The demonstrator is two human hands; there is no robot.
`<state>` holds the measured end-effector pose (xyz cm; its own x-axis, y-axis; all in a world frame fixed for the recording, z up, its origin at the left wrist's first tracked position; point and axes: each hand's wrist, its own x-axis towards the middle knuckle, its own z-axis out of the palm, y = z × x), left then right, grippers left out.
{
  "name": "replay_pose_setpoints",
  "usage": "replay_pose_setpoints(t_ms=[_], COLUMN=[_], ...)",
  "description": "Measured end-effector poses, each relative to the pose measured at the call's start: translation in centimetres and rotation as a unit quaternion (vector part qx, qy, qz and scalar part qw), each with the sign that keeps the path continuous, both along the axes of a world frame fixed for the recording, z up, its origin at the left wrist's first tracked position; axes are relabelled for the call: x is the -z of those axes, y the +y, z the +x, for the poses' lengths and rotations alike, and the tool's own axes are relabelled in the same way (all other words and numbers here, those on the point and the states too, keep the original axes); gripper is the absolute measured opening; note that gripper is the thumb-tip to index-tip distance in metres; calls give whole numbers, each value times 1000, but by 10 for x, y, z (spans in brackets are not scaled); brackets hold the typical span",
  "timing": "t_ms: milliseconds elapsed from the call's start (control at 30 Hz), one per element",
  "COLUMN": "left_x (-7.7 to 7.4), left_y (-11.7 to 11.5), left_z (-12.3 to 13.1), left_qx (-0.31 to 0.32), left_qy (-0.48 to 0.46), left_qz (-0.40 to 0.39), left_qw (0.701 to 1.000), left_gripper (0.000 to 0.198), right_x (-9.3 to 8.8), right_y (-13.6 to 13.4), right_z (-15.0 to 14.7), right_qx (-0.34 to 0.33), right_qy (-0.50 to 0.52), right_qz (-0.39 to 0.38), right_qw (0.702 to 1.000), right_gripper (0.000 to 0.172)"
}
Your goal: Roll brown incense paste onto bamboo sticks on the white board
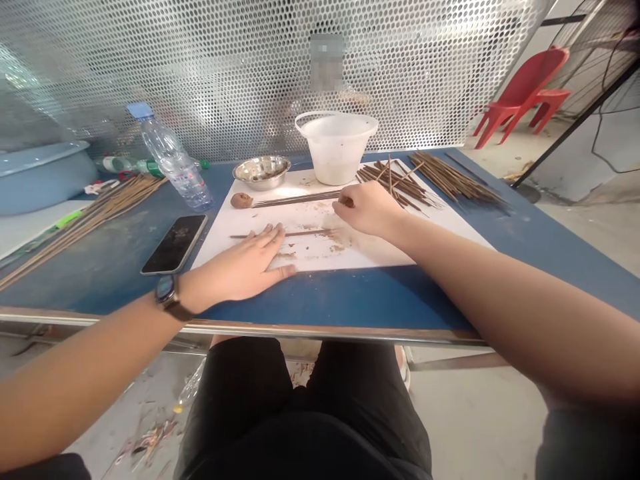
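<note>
Left hand [245,263]: laid flat, palm down, fingers extended and thumb apart, pressing across a thin, straight, dark-brown stick [306,233] that lies crosswise on a white rectangular sheet [373,255], both its ends showing past the fingers; black wristwatch [170,297] at the wrist. Right hand [369,208]: fingers curled inward, above the sheet at the right end of a row of slender dark-brown sticks [300,198]; a dark-brown patch shows among the fingers, but whether it is a held piece cannot be told. Also on the sheet: one rounded brown lump [241,200] at the row's left end; brown smears and crumbs near the single stick; one shiny round metal bowl [270,181], brown matter inside; one translucent white plastic bucket [337,157]; one loose, crisscrossed heap of brown sticks [390,183]. Beyond the sheet, on the blue table [340,297]: a bundle of brown sticks [455,177] at right; at left, a black-screened phone [175,245], a clear plastic bottle with blue cap [175,163], and a round light-blue basin [40,177].
</note>
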<state>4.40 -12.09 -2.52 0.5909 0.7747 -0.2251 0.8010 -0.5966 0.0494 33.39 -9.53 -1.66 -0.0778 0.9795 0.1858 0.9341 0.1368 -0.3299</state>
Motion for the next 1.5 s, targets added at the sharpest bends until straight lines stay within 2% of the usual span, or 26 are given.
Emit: replay_pose_setpoints(t_ms=[67, 133, 233, 333, 400, 633, 700, 867, 933, 1000, 1100, 1167, 1233, 1300, 1367, 1433, 1500], left_x=[3, 4, 3, 2, 2, 11, 11, 6, 4, 4, 4, 5, 7, 8, 8, 7, 6], left_y=[-15, -19, -5, 16, 20, -22, -16, 26, 30, 21, -8, -24, -30, -22, -3, 17, 27], left_z=[-7, -9, -1, 6, 5, -18, -20, -9, -7, -11, -27, -38, -43, -42, -36, -30, -28], left_qx=[-13, -26, -40, -54, -53, -18, -14, -42, -59, -54, -33, -43, -52, -49, -41, -43, -49], left_qy=[-2, 0, -1, -2, -4, -19, -13, 6, 17, 15, -5, -16, -21, -24, -24, -13, 4], left_qz=[5, 16, 31, 9, 1, 82, 82, 38, 28, 26, 34, 37, 40, 47, 47, 27, 5], left_qw=[1000, 1000, 999, 999, 999, 996, 996, 998, 998, 998, 999, 998, 998, 997, 998, 999, 999], left_gripper=[116, 116, 112, 111, 111, 119, 119, 120, 120, 119, 122, 125, 127, 125, 121, 118, 119], right_x=[0, 0, 1, 3, 3, 4, 4, 2, 2, 1, 2, 3, 4, 4, 4, 3, 3], right_y=[-1, -1, 0, 1, 2, 1, 0, -1, -1, -1, 0, 1, 1, 1, 1, 0, 0], right_z=[-2, -3, -3, -2, -1, -2, -2, -3, -3, -3, -2, -2, -2, -3, -3, -3, -3], right_qx=[-5, -6, -3, -8, -10, -13, -22, -17, -16, -16, -18, -21, -21, -19, -19, -22, -22], right_qy=[0, -6, -5, 1, 0, -4, 2, -3, -7, -4, 0, 0, 1, 0, -5, -15, -23], right_qz=[-5, -11, -17, -16, -17, -21, -25, -24, -23, -26, -30, -30, -32, -34, -31, -26, -26], right_qw=[1000, 1000, 1000, 1000, 1000, 1000, 999, 1000, 1000, 1000, 999, 999, 999, 999, 999, 999, 999], right_gripper=[25, 25, 25, 24, 24, 24, 24, 22, 22, 22, 22, 22, 22, 22, 22, 22, 23])
